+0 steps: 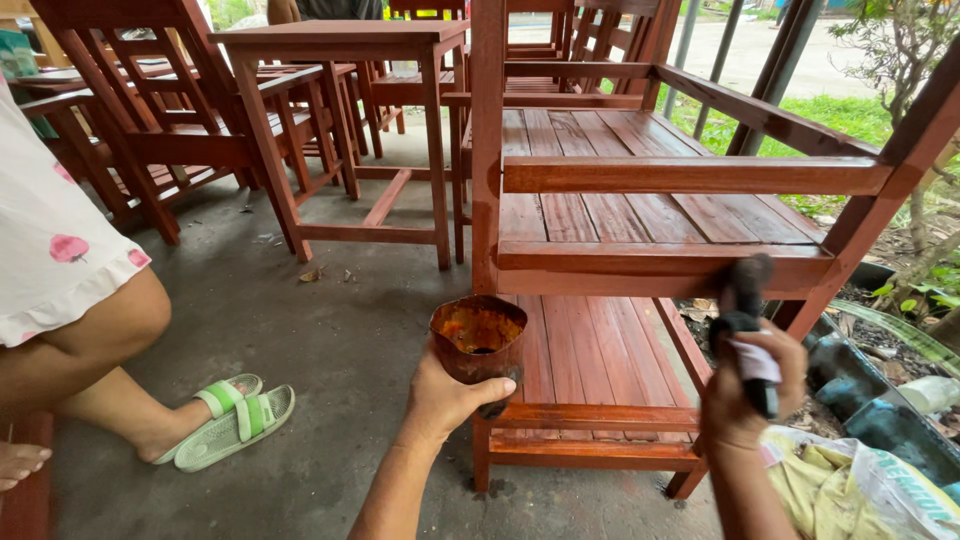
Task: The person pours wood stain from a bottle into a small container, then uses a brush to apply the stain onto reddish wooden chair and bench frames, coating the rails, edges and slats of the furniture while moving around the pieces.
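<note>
My left hand [448, 395] grips a small stained cup [479, 338] holding reddish-brown varnish, just in front of a red-brown wooden chair [650, 220] lying on its side. My right hand [745, 385] holds a dark paintbrush [748, 300] upright. Its bristle end touches the chair's front rail [640, 262] near the right corner. The chair's slats and rails look glossy red-brown.
A person sits at the left in a white patterned dress, one foot in a green-and-white sandal [232, 412]. Wooden tables [340, 45] and chairs [150, 110] stand behind on the concrete floor. Plastic bags [870, 480] and plants [900, 60] lie to the right.
</note>
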A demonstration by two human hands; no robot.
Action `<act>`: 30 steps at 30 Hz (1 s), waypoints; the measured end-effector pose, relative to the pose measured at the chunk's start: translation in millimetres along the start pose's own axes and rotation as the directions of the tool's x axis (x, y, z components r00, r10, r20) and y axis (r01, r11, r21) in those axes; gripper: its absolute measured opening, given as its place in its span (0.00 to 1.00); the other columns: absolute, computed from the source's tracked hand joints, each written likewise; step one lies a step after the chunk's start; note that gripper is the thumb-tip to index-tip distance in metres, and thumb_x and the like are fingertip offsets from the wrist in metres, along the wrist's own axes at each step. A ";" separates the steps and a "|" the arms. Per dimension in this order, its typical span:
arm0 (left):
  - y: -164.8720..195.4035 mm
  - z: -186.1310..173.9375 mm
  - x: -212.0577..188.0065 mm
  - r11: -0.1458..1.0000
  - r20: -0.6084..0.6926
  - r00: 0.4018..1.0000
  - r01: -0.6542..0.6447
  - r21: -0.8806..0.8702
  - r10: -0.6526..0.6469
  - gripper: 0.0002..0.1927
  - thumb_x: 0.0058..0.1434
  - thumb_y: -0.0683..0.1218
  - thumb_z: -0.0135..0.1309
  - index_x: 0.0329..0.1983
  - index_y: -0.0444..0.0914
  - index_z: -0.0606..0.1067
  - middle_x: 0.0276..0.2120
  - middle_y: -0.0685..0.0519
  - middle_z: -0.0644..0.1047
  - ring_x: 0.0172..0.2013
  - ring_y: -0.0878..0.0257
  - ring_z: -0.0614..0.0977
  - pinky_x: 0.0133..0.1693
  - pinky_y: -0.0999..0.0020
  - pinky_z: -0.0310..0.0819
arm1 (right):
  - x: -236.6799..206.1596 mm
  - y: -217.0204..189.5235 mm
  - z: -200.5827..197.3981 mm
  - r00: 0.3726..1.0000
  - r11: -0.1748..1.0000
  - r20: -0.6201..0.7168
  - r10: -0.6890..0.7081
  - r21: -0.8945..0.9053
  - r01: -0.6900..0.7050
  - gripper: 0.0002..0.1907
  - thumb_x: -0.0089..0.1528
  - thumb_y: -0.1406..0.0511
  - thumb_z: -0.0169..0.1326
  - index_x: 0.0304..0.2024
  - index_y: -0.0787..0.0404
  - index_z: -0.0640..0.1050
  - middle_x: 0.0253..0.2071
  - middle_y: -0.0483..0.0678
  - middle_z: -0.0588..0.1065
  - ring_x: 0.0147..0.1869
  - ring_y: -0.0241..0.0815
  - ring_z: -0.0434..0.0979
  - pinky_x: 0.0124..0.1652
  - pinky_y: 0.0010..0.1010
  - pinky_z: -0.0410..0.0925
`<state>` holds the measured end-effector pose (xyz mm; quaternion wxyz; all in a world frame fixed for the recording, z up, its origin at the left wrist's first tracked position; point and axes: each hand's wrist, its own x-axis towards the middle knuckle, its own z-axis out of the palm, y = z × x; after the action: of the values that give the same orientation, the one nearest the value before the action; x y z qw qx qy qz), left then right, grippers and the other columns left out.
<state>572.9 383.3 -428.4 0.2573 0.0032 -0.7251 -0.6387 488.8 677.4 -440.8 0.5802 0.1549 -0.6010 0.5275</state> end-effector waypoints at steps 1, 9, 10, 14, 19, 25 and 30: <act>0.0 -2.5 -0.3 1.000 -0.015 1.000 -0.002 0.005 0.002 0.49 0.32 0.46 0.75 0.61 0.36 0.66 0.54 0.49 0.79 0.55 0.58 0.81 0.56 0.63 0.77 | -6.6 -10.3 8.8 1.000 1.000 0.014 -0.010 -0.021 0.010 0.11 0.66 0.75 0.65 0.42 0.62 0.75 0.51 0.53 0.78 0.56 0.43 0.78 0.58 0.31 0.70; -1.5 -26.3 -2.8 0.993 -0.118 0.992 0.056 0.100 -0.044 0.53 0.30 0.48 0.76 0.62 0.35 0.65 0.55 0.49 0.78 0.55 0.58 0.80 0.56 0.62 0.76 | -54.6 -85.7 80.6 0.973 0.994 0.208 -0.098 0.059 0.087 0.09 0.58 0.74 0.62 0.37 0.60 0.75 0.49 0.56 0.77 0.52 0.53 0.81 0.54 0.36 0.72; -2.0 -29.3 -3.5 0.992 -0.125 0.991 0.066 0.107 -0.052 0.53 0.31 0.48 0.76 0.62 0.35 0.65 0.55 0.49 0.78 0.55 0.58 0.80 0.56 0.62 0.76 | -60.5 -92.9 87.6 0.969 0.992 0.221 -0.115 0.077 0.100 0.09 0.58 0.73 0.63 0.36 0.60 0.75 0.49 0.57 0.77 0.52 0.53 0.80 0.53 0.36 0.72; -3.1 -39.1 -6.6 0.987 -0.104 0.988 0.125 0.096 -0.115 0.54 0.33 0.45 0.75 0.64 0.36 0.62 0.56 0.49 0.76 0.57 0.58 0.79 0.57 0.62 0.75 | -73.3 -116.0 110.2 0.939 0.978 0.310 -0.152 0.182 0.098 0.08 0.58 0.72 0.63 0.35 0.61 0.75 0.50 0.58 0.77 0.52 0.53 0.81 0.51 0.35 0.73; -2.4 -44.2 -9.3 0.997 -0.106 0.992 0.072 0.003 -0.072 0.52 0.34 0.44 0.74 0.63 0.35 0.61 0.56 0.47 0.76 0.57 0.56 0.80 0.57 0.61 0.77 | -74.2 -120.1 108.0 0.901 0.949 0.398 -0.175 0.312 0.047 0.09 0.58 0.75 0.61 0.36 0.61 0.74 0.51 0.58 0.78 0.53 0.51 0.81 0.53 0.34 0.73; -1.5 -40.0 -4.4 1.000 -0.128 0.991 0.026 -0.009 -0.027 0.51 0.34 0.44 0.74 0.63 0.36 0.63 0.56 0.48 0.76 0.56 0.57 0.80 0.56 0.62 0.77 | -69.2 -104.4 96.5 0.921 0.930 0.357 -0.156 0.368 0.015 0.15 0.56 0.78 0.62 0.39 0.61 0.72 0.51 0.57 0.77 0.52 0.50 0.80 0.52 0.33 0.73; -4.6 -35.8 -5.4 0.991 -0.100 0.992 -0.086 -0.099 0.076 0.50 0.35 0.43 0.74 0.63 0.34 0.64 0.56 0.47 0.76 0.56 0.58 0.79 0.56 0.62 0.76 | -78.4 -105.4 87.8 0.886 0.947 0.438 -0.151 0.321 0.003 0.15 0.55 0.78 0.62 0.38 0.61 0.72 0.48 0.56 0.76 0.50 0.50 0.81 0.49 0.31 0.73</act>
<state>589.7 351.2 -432.8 0.3174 -0.0090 -0.6774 -0.6636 548.0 530.8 -440.2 0.4116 0.3879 -0.6230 0.5403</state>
